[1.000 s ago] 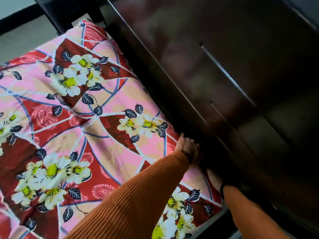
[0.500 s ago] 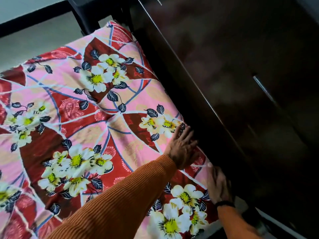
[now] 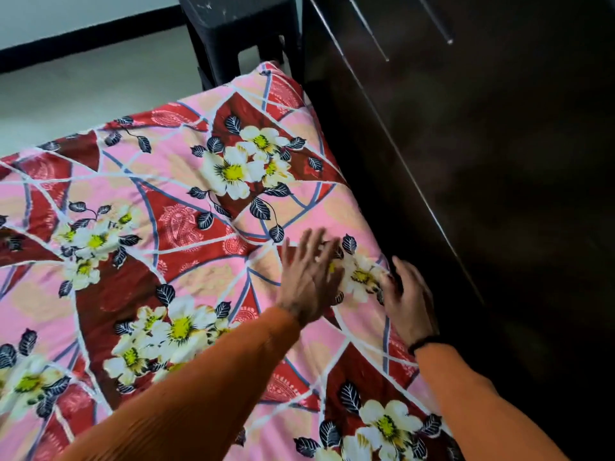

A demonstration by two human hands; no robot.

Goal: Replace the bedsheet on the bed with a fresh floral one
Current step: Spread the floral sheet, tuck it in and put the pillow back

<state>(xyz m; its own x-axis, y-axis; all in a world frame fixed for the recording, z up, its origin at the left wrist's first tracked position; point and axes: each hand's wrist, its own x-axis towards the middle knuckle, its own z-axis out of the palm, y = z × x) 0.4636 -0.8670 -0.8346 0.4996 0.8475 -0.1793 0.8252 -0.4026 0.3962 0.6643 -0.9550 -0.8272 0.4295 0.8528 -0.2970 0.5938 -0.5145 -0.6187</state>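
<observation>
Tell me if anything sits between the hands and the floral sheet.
Nothing visible does. The left hand lies spread on the floral sheet, blurred by motion, and the right hand rests at the sheet's edge beside the dark wardrobe. The sheet ahead of them carries no objects.

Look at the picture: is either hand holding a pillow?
No: the left hand lies flat on the floral bedsheet and the right hand rests at its edge.

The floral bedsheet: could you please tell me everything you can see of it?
The floral bedsheet is thin printed cloth: pink and dark red panels, white and blue lines, white yellow-centred flowers, dark leaves. It lies spread over the bed, mostly smooth, its edge dropping beside the dark wardrobe. The left hand lies flat on it; the right hand touches its edge.
</observation>
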